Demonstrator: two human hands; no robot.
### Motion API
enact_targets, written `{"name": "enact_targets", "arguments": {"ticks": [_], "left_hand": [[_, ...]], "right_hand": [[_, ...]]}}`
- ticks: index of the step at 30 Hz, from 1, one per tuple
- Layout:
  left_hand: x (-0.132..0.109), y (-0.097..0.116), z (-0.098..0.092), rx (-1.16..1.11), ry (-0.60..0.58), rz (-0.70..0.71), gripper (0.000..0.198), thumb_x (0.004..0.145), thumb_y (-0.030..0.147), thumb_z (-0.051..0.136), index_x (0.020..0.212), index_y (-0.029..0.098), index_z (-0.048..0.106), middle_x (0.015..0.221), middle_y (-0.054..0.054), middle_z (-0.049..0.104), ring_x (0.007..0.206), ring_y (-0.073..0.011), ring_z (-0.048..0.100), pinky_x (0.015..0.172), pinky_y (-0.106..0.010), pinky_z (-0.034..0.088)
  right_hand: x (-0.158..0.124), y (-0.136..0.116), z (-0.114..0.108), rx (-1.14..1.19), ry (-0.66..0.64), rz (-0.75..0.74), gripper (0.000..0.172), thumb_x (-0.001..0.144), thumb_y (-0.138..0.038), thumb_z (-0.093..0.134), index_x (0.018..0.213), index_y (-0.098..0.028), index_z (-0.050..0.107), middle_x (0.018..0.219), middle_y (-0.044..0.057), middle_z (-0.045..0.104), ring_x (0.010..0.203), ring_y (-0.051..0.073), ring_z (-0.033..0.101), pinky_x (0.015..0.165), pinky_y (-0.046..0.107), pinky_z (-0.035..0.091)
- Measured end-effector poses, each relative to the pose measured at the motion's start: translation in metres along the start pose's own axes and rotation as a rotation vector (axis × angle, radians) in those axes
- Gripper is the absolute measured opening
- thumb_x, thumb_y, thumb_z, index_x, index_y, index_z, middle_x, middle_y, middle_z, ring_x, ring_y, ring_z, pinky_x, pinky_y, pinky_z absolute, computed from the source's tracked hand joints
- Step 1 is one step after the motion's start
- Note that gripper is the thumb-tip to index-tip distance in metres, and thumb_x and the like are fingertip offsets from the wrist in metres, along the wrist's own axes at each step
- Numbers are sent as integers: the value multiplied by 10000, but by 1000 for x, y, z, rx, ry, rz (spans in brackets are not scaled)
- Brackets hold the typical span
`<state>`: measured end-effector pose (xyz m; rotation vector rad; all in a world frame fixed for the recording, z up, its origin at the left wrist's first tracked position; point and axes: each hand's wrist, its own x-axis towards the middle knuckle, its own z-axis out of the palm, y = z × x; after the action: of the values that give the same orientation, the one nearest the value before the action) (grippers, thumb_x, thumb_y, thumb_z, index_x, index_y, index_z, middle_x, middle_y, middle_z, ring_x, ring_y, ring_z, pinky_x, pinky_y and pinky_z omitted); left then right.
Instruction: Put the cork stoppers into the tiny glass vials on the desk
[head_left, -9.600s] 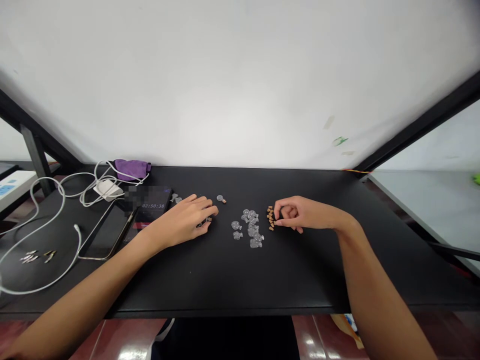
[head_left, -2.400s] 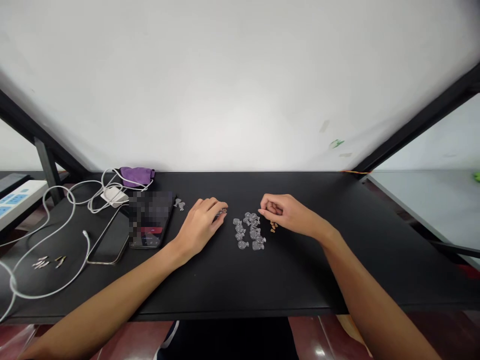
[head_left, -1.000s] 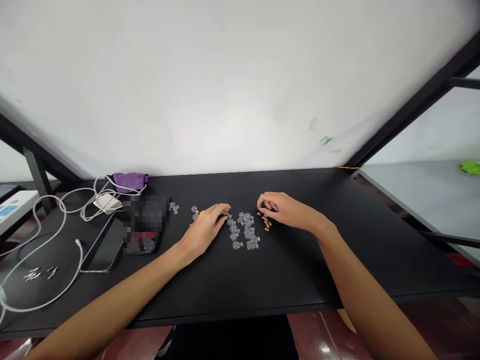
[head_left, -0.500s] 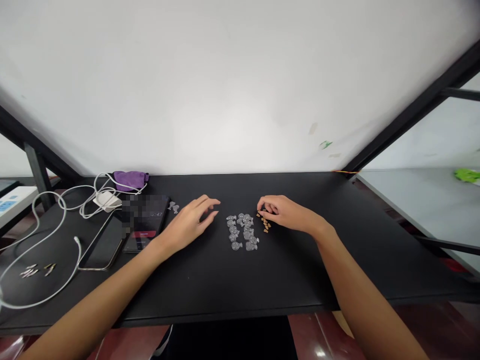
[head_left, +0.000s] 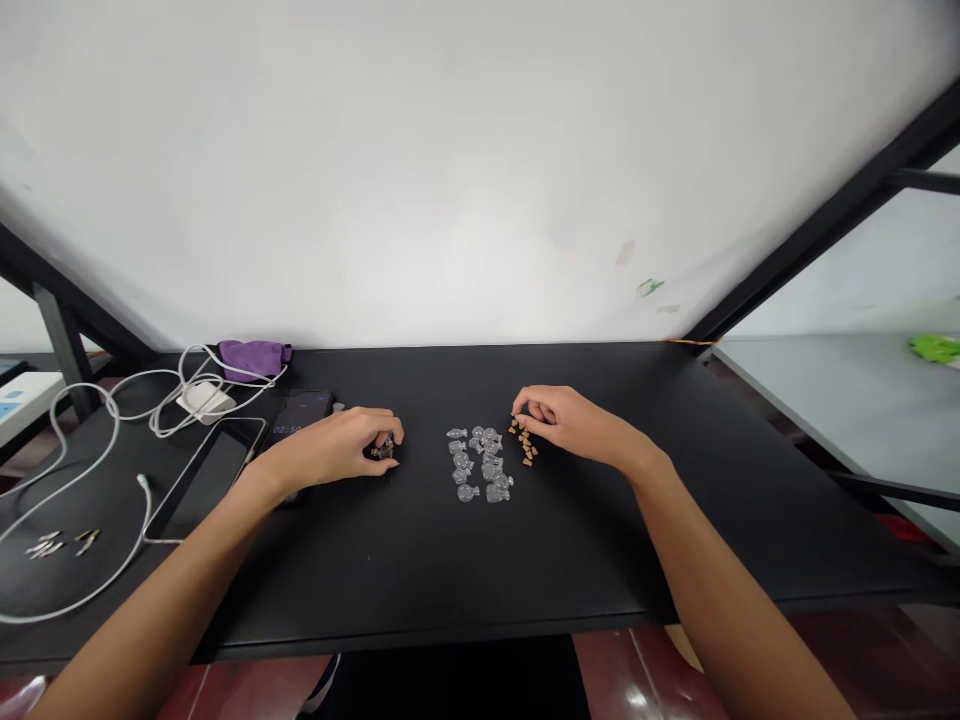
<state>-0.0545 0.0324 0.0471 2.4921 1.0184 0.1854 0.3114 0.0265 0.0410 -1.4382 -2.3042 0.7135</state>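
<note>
Black table [head_left: 420, 590]: bears the whole spread, with the miniature bottles near its middle.
Left hand [head_left: 346, 446]: fingers and thumb curve around small clear pieces with brown bits [head_left: 387, 448] at the table; whether it grips them cannot be told.
Right hand [head_left: 556, 416]: thumb and forefinger nearly meet at the upper end of the corks; whether one is pinched cannot be told.
Miniature bottles [head_left: 493, 462]: colorless, see-through and shiny, lying in two loose columns between the hands, some touching; bodies vary from round to slender to squared, several narrow necks pointing toward the right hand.
Corks [head_left: 528, 450]: light brown, matte, stubby, scattered just beside the bottles.
</note>
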Motion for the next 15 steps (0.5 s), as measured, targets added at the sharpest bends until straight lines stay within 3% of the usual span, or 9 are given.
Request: {"name": "enact_targets", "arguments": {"ticks": [7,12,15], "left_hand": [[-1,9,-3,-78,41,14,70,912,234,643,846,208,647,826,2,609,710,-137,565,682,-268,441],[9,26,16,-452,328,108,72,915,231,674,972,188,684,923,-32,644,740,-121,582,708,-262,490],[16,37,38,-748,379,98,112,898,233,729,964,171,661,931,-39,646,804,-136,649,780,-276,537]], "right_hand": [[-1,-5,0,36,21,1,216,982,-410,561,900,-233,656,679,-32,460,601,140,404,575,287,336],[-2,-15,2,167,5,-49,230,996,-417,550,931,-220,648,668,-35,469,602,134,399,573,277,344],[-2,-25,7,245,-27,-76,250,1004,-428,547,925,-215,651,660,-39,470,592,128,395,569,274,341]]}}
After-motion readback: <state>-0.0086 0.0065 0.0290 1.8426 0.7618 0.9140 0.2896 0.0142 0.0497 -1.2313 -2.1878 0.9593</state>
